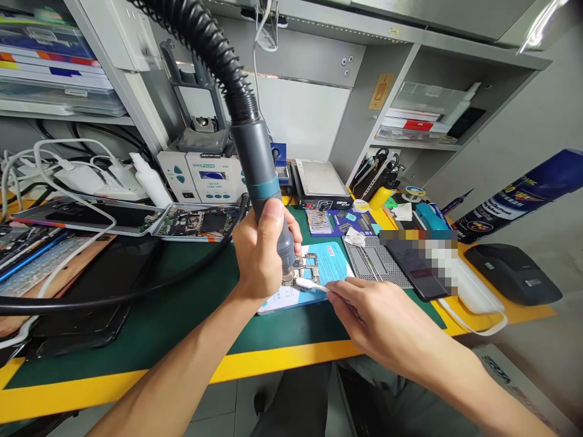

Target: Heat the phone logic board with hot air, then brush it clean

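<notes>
My left hand (264, 249) is wrapped round the grey handle of a hot air gun (255, 159), whose metal nozzle points down. Just below the nozzle lies a small phone circuit board (311, 262) on a blue and white pad (331, 262). Between finger and thumb, my right hand (371, 306) pinches a cotton swab (310, 284). Its white tip is close beside the nozzle, at the board's near edge; whether it touches the board I cannot tell.
A hot air station (204, 176) stands behind, its black hose (195, 279) crossing the mat on the left. Opened phones (200, 221) lie at left. Tweezers rest on a perforated metal plate (378, 261). A phone (416, 267) and a blue spray can (519, 197) are at right.
</notes>
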A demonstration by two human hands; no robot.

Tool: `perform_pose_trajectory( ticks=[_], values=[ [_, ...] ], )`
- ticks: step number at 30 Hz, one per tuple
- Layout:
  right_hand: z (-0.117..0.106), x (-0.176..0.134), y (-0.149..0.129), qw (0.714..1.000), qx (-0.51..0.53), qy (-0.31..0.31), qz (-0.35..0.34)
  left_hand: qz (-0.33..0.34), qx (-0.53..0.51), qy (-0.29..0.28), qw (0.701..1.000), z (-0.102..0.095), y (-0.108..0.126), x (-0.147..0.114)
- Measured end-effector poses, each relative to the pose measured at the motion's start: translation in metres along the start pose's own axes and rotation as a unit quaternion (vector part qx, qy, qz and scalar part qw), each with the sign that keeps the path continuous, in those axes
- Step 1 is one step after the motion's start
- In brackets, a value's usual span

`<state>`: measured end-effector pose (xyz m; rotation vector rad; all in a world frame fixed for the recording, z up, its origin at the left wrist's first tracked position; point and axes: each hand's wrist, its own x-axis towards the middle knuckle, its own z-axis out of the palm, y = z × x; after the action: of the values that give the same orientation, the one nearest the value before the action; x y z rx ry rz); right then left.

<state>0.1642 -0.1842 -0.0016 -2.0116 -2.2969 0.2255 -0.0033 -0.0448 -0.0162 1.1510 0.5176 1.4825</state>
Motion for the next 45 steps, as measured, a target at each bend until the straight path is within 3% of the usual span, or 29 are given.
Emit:
perform_pose_trajectory(
  ticks=[7,20,45],
  values=[
    [0.002,0.0,0.0,1.0,0.014,-0.007,0.011,0.015,-0.028,0.049,0.998,-0.004,-0.001,0.011],
    [0.007,-0.001,-0.002,1.0,0.003,0.015,0.011,0.011,0.0,0.017,1.0,-0.001,-0.007,0.003],
    [0.01,-0.001,-0.003,0.999,0.003,0.036,-0.002,0.025,0.001,0.017,1.0,-0.002,-0.009,0.003]
  ],
)
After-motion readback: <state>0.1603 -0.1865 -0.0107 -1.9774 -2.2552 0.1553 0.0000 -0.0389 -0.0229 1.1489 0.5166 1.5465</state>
